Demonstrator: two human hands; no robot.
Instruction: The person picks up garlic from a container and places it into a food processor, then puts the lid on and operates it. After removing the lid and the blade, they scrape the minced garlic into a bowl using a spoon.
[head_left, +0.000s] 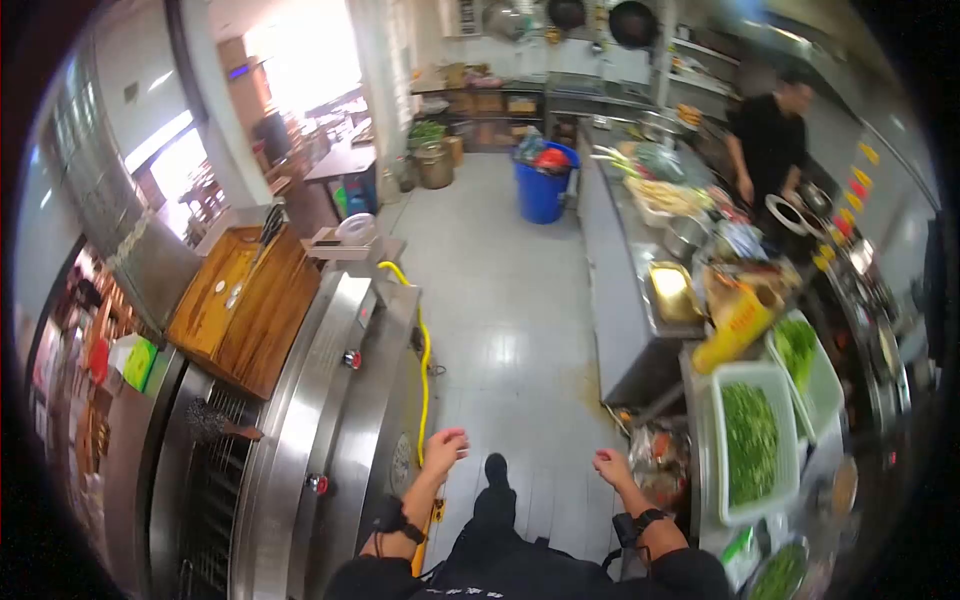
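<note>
My left hand (445,452) hangs in mid-air over the floor, beside the steel stove counter (335,400). Its fingers are loosely bent and apart, with nothing in them. Across the aisle my right hand (612,467) is also in the air, left of the plastic bags (662,450) under the right counter. It holds nothing, and its fingers are slightly curled and apart. Both hands touch no object. Dark straps circle both wrists. One dark shoe (497,468) shows between the hands on the grey floor (500,300).
At left, a wooden box (245,300) sits on the stove and a yellow hose (425,350) runs down its side. A blue bin (541,195) stands ahead. On the right are a white basket of chopped greens (755,445), a metal tray (675,292) and a person in black (768,140).
</note>
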